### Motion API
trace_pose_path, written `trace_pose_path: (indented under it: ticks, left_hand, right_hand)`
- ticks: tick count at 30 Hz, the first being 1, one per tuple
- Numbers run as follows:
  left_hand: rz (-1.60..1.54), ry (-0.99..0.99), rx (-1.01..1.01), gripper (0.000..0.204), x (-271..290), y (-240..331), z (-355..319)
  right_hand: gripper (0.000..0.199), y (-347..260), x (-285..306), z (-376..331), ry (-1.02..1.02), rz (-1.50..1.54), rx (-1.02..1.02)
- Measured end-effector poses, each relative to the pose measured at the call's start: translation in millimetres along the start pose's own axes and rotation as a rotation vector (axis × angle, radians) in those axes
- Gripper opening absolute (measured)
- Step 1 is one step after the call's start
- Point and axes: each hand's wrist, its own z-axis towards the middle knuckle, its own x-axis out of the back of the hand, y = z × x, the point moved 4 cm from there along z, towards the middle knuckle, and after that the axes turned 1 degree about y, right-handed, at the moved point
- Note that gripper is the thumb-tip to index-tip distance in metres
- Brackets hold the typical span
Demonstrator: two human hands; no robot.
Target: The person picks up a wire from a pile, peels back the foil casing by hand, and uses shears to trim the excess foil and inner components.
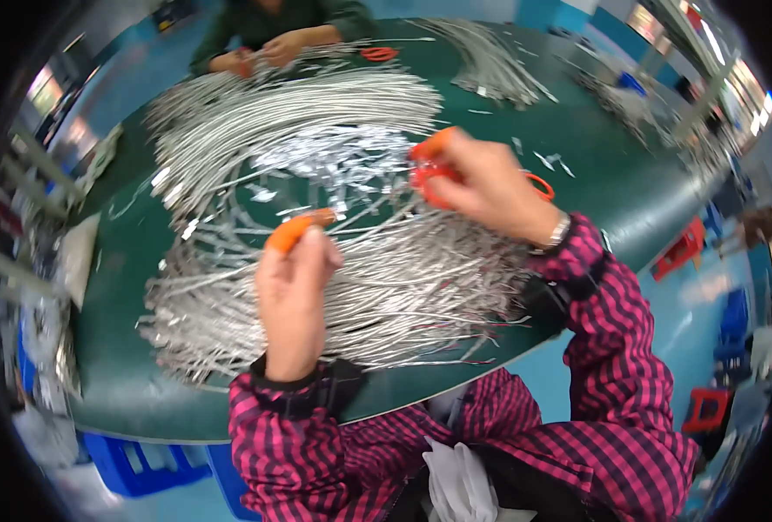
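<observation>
My left hand is raised above a bundle of silver-grey cables, an orange finger cover on one finger. Its fingers are pinched together; a thin silver strand passes close to the tips, but what they hold is too small to tell. Up and to the right, my right hand is closed around a red tool whose working end I cannot make out. Orange covering shows on a digit of that hand too. Between the hands and beyond lies a heap of shiny foil scraps.
Behind the scraps stretches another curved cable bundle. A co-worker's hands work at the far edge, near red-handled scissors. More cables lie at the far right of the green table. A red loop shows behind my right hand.
</observation>
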Motion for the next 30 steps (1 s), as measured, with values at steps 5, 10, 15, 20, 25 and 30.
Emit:
trace_pose_path:
  ticks: [5, 10, 15, 20, 25, 30]
  left_hand:
    - [0.145, -0.008, -0.104, 0.022, -3, 13, -2]
    - [0.338, 0.022, -0.154, 0.021, 4, 11, 1]
    - [0.512, 0.001, -0.137, 0.017, 3, 11, 2]
    - [0.686, -0.018, -0.191, 0.016, 2, 8, 4]
    - [0.759, -0.044, -0.203, 0.016, -2, 11, 1]
    - [0.757, -0.043, -0.156, 0.016, -1, 10, 0]
  right_hand:
    - [0.043, -35, 14, -6, 0.225, -0.090, 0.145]
    - [0.041, -63, 5, -24, 0.304, -0.407, 0.437]
    - [0.033, -65, 5, -27, 0.339, -0.504, 0.510]
    - [0.028, -56, 1, -27, 0.322, -0.486, 0.501]
    - [0.025, -56, -2, -32, 0.295, -0.483, 0.525]
    - [0.023, -59, -3, -35, 0.305, -0.484, 0.545]
